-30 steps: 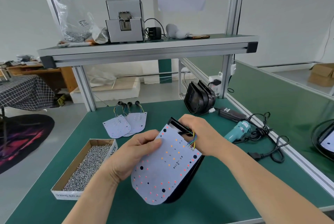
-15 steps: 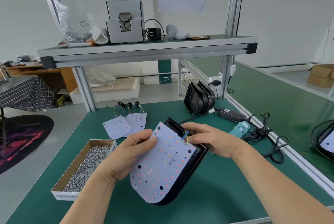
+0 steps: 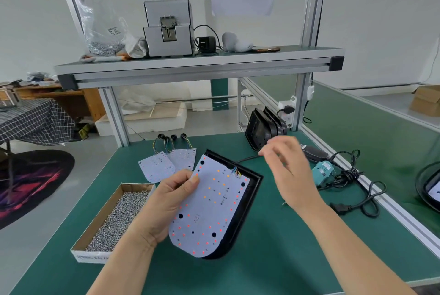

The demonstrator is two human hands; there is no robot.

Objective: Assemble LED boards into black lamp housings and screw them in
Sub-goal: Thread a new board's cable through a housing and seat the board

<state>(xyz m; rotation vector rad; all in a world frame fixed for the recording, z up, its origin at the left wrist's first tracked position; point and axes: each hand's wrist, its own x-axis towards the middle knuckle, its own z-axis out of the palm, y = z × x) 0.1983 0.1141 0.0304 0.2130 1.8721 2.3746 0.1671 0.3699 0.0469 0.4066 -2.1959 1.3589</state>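
- Right now our left hand [image 3: 166, 206] grips the left edge of a flat white LED board [image 3: 212, 209] that has a rounded near end and red and orange dots. The thumb is on top and the fingers curl beneath it.
- We see this board lying slightly tilted on a black plastic lamp housing [image 3: 249, 201], which rests on the green work mat [image 3: 285, 259] mid-table. The housing's rim shows along the board's far and right sides.
- A small bunch of coloured wires [image 3: 235, 171] rises from the board's far right corner.
- Our right hand [image 3: 288, 175] hovers above the mat, to the right of the housing and apart from it. It is blurred, its fingers are loosely bent, and we make out nothing in them.
- Left of our left hand sits an open cardboard box [image 3: 91, 256] filled with small silver screws [image 3: 119, 216].
- Farther off on the left lie spare white LED boards [image 3: 157, 167], overlapping, with wired plugs.
- At the far right, a stack of black lamp housings [image 3: 259, 131] stands on edge near the aluminium post [image 3: 300, 101].
- Near the right edge lies a teal electric screwdriver [image 3: 322, 173] among black cables [image 3: 341, 208].
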